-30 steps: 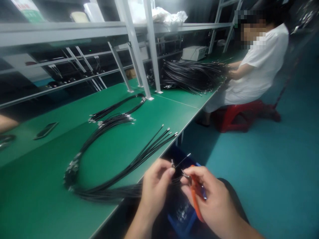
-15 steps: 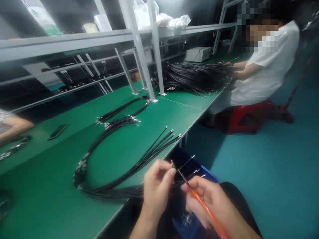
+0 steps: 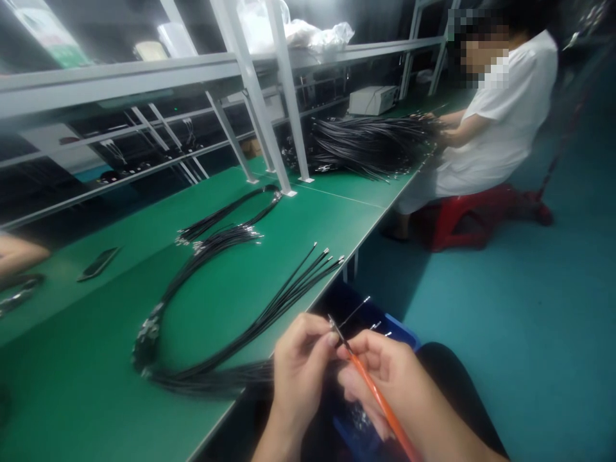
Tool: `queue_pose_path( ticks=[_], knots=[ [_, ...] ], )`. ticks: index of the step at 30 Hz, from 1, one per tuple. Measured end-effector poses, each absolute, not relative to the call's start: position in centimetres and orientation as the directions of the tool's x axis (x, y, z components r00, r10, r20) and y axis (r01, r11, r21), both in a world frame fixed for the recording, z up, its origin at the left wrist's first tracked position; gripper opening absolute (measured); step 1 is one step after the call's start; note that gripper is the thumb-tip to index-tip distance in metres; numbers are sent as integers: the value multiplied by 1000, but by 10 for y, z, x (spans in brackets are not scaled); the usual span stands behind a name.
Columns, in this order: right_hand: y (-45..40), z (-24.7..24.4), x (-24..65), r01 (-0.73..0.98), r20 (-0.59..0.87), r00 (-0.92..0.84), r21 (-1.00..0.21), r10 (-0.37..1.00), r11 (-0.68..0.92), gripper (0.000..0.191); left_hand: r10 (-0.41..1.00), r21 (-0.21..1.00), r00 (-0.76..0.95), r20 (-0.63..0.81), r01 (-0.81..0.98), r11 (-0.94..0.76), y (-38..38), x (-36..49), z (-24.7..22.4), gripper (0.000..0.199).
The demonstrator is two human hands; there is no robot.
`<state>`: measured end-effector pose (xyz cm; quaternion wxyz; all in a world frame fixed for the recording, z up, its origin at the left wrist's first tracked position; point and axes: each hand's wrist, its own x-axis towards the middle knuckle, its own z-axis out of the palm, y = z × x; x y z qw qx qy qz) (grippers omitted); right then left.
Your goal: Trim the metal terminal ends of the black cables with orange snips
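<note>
My left hand (image 3: 303,372) pinches a small metal end piece of a black cable between thumb and forefinger, beyond the table's front edge. In my right hand (image 3: 385,372) is a tool with orange handles (image 3: 380,398); its thin metal tip meets the piece at my left fingertips. A curved bundle of black cables (image 3: 163,301) with silver ends lies on the green table (image 3: 202,417), and part of it runs behind my left hand. Below my hands, a blue bin (image 3: 402,330) holds small metal parts, partly hidden.
A person in white (image 3: 514,122) sits on a red stool (image 3: 457,221) at the far right, handling a large cable pile (image 3: 366,144). Shelf posts (image 3: 262,115) stand on the table. A phone (image 3: 99,263) and another person's arm (image 3: 22,253) are at left.
My right hand has moved left, bringing the tool's tip up to the piece in my left fingers. The whole view has shifted slightly.
</note>
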<state>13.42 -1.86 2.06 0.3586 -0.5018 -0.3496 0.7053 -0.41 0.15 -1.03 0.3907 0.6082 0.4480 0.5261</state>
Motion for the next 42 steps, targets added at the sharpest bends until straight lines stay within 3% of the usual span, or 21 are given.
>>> queue_pose_path(
  ticks=[11, 18, 21, 23, 25, 28, 30, 33, 35, 39, 42],
  knots=[
    [-19, 15, 136, -122, -463, -199, -863, 864, -491, 18, 962, 939, 52, 270, 209, -274, 2, -4, -7, 9],
    [-19, 3, 146, -211, -399, -117, -885, 910, -415, 21, 984, 986, 66, 167, -19, -166, 7, -5, -13, 5],
    [-19, 3, 153, -231, -336, -5, -916, 942, -328, 29, 985, 978, 94, 143, 142, -156, 7, 3, -18, 5],
    [-19, 4, 157, -177, -246, 102, -958, 964, -226, 35, 965, 899, 230, 129, 384, -212, 7, 10, -21, 7],
    [-17, 3, 158, -59, -117, 176, -992, 977, -109, 36, 938, 708, 329, 106, 638, -304, 9, 11, -23, 7],
    [-8, -2, 151, 208, 95, 124, -976, 988, 67, 27, 971, 413, 184, 155, 880, -233, 18, -5, -25, 10],
    [3, -11, 141, 411, 185, 0, -896, 983, 168, 22, 979, 322, 39, 200, 941, -103, 25, -22, -26, 12],
    [17, -30, 127, 613, 122, -126, -771, 985, 174, 19, 977, 237, -42, 211, 971, -10, 32, -41, -31, 13],
    [21, -46, 124, 637, 61, -127, -760, 990, 128, 11, 976, 204, -59, 209, 979, 16, 34, -45, -36, 14],
    [15, -63, 134, 590, 36, -69, -805, 997, 70, 8, 978, 206, -68, 199, 978, 26, 38, -39, -42, 7],
    [10, -53, 149, 400, 74, 100, -916, 992, 28, 26, 982, 263, -42, 185, 965, -8, 45, -24, -39, 11]
  ],
)
